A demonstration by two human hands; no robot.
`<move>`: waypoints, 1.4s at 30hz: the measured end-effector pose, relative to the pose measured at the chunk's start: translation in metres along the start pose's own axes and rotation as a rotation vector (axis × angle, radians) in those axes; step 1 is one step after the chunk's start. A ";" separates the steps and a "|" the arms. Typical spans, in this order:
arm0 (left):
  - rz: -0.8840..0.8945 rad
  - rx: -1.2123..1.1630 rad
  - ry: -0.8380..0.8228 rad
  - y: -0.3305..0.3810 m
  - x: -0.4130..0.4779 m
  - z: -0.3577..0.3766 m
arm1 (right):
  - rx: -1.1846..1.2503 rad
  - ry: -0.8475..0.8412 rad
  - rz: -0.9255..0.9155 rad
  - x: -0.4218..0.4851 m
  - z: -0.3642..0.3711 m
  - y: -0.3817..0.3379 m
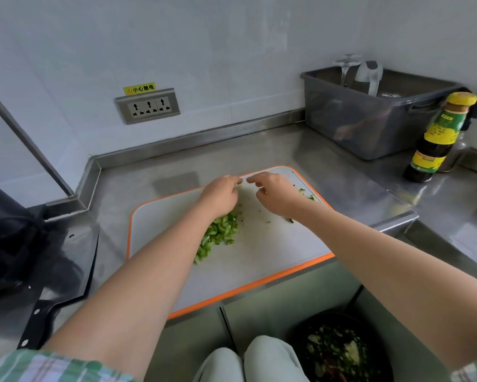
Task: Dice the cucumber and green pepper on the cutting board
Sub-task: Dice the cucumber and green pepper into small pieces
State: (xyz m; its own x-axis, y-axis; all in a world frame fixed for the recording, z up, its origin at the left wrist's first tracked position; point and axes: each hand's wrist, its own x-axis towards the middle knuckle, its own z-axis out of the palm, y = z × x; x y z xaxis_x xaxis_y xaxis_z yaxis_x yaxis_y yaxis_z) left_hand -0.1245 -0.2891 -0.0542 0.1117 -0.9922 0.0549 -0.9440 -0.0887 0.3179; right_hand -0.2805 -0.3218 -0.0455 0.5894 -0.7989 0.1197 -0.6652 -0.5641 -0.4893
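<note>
A white cutting board [273, 257] with an orange rim lies on the steel counter. A heap of diced green vegetable [218, 234] sits left of its middle, partly under my left forearm. My left hand [220, 195] is over the far part of the board, its fingertips curled and pinching a small pale green bit. My right hand [273, 193] hovers beside it with fingers loosely curled, holding nothing that I can see. A few dark green scraps [309, 195] lie at the board's far right edge. A black cleaver [66, 274] rests flat on the counter to the left.
A grey plastic bin [369, 117] with glassware stands at the back right, a dark sauce bottle [435, 139] with a yellow cap beside it. A wall socket [148, 105] is behind. Below the counter edge stands a black waste bin [342, 351] with scraps. A dark bag [8, 238] lies at the left.
</note>
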 end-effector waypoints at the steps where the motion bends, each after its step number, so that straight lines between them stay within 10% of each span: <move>1: -0.005 -0.011 -0.055 -0.004 0.005 0.002 | 0.006 -0.027 0.009 0.007 0.004 -0.002; 17: -0.109 -0.389 0.334 -0.077 -0.060 -0.006 | 0.223 -0.121 -0.138 -0.016 0.041 -0.030; 23: -0.180 -0.526 0.360 -0.074 -0.089 0.006 | -0.017 -0.104 0.034 -0.007 0.062 -0.031; 42: -0.271 -0.724 0.408 -0.068 -0.099 0.012 | 0.395 -0.069 0.015 -0.031 0.062 -0.076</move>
State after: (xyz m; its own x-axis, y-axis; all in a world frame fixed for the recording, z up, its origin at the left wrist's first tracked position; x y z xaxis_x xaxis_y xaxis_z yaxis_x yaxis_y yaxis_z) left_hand -0.0756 -0.1855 -0.0928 0.5370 -0.8240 0.1808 -0.4550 -0.1024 0.8846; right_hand -0.2200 -0.2413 -0.0654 0.6195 -0.7828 0.0584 -0.4540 -0.4179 -0.7869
